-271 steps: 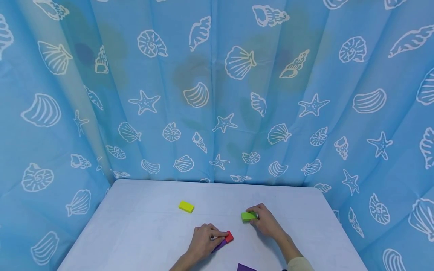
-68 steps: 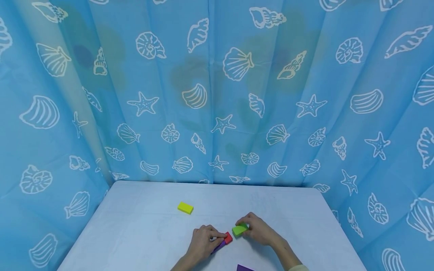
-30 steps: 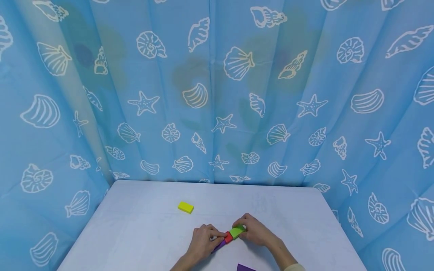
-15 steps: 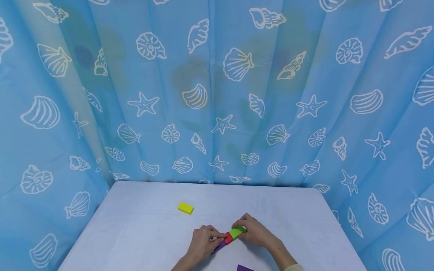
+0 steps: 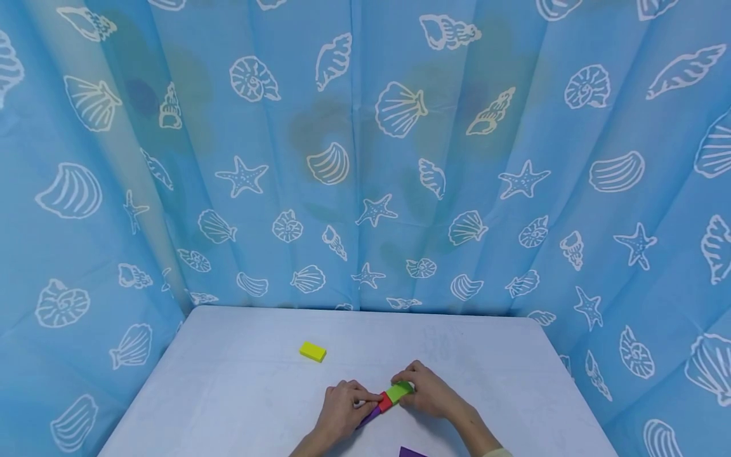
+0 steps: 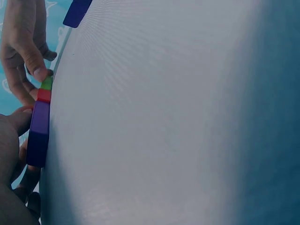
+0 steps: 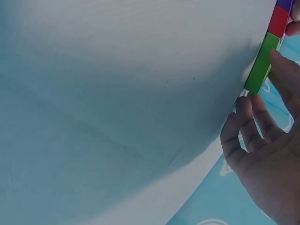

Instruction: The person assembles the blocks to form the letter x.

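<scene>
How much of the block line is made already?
Done: the purple block, red block and green block sit end to end in one row on the table. In hand: the left hand holds the purple and red end, while the right hand presses the green block against the red one. Left, probably: the yellow block lies apart, and another purple piece waits at the near edge.

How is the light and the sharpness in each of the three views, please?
Head view: even, bright light and sharp, but wide-angle distortion bows the curtain. Left wrist view: the table darkens toward the right edge; the purple block stays clear. Right wrist view: a broad soft shadow covers the table's left part; the green block is sharp, the right hand slightly soft.
</scene>
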`<action>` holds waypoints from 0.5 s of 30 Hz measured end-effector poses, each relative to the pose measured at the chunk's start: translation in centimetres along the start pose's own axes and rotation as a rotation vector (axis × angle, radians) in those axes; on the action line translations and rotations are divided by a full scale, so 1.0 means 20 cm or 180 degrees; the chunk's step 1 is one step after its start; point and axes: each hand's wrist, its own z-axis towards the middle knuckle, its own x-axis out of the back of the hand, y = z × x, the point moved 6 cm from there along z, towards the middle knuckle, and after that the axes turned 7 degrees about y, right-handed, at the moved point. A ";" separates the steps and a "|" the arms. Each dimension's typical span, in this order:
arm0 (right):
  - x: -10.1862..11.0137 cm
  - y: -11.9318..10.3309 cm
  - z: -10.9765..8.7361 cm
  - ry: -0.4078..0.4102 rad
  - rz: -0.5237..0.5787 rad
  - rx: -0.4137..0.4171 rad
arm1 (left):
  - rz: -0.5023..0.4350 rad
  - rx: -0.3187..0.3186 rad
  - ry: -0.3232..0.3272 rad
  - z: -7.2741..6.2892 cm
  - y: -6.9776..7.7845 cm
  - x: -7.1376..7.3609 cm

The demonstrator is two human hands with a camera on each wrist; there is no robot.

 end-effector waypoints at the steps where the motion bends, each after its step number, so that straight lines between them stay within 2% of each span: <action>1: 0.01 0.00 0.00 0.0017 0.0003 -0.0013 | 0.0007 0.0000 0.0000 0.00 0.00 0.00; 7: 0.03 -0.02 0.00 0.0103 0.0139 -0.0102 | 0.0023 0.0000 0.0011 0.00 0.00 0.00; 15: 0.00 -0.05 0.01 -0.0016 0.0331 0.0020 | -0.0012 0.0027 0.0015 0.00 0.00 0.00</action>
